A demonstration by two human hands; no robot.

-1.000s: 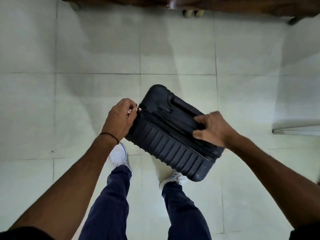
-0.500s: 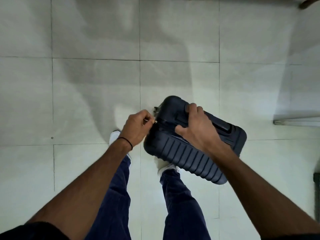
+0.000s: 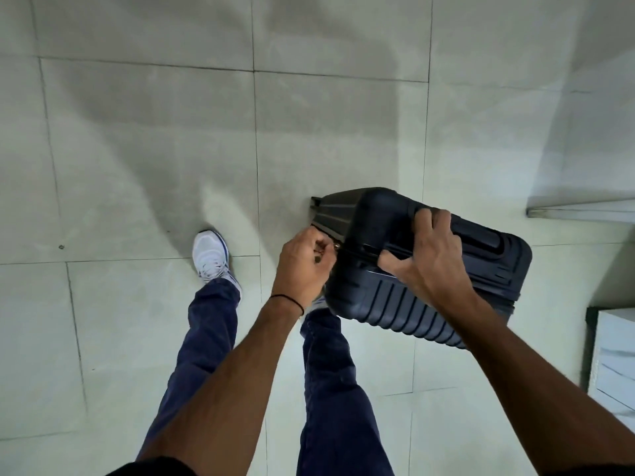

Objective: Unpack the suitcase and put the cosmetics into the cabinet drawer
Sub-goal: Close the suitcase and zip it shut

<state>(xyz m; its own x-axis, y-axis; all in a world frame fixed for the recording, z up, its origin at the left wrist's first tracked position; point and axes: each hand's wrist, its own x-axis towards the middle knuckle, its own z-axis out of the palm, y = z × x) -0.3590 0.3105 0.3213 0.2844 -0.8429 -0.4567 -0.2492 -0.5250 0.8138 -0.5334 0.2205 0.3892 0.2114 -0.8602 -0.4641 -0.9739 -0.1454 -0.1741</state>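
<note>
Your left hand [image 3: 302, 266] pinches the zip pull [image 3: 336, 246] at the left end of the suitcase [image 3: 378, 214], fingers curled tight. Your right hand [image 3: 429, 255] grips the suitcase's top, thumb on the ribbed near face, fingers hooked over the far side. The closed suitcase sits just ahead of your right leg, over the tiled floor [image 3: 154, 149], with a white cabinet [image 3: 615, 355] near its right end.

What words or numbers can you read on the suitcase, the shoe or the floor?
None can be read.
The suitcase shows only plain dark ribs; a small shiny patch on it is too blurred to read.
The shoe and the floor carry no words or numbers.
</note>
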